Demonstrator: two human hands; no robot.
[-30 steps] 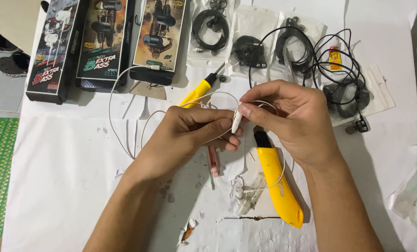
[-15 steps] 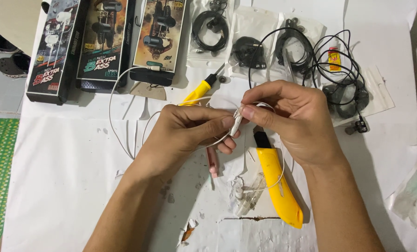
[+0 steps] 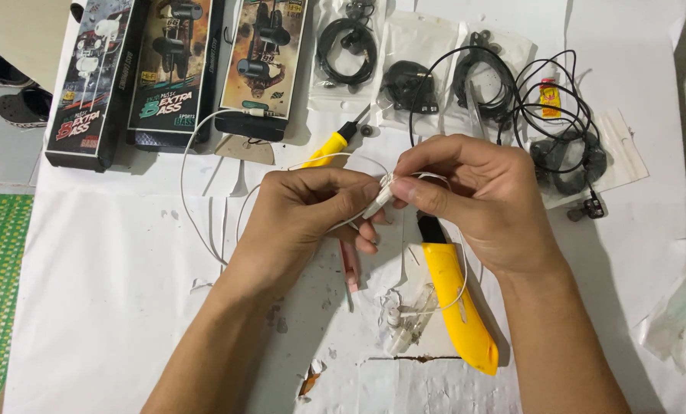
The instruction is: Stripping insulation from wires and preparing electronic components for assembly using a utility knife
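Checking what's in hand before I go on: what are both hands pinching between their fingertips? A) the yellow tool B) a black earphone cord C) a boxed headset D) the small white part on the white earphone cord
D: the left hand and right hand meet on the small white part of the white cord; the yellow tool lies on the table.

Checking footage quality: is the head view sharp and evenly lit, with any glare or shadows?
Head view: sharp on both the left hand and right hand; soft even light; faint shadows under the forearms; slight sheen on the glossy black cardboard boxes; no motion blur on the thin white cable.
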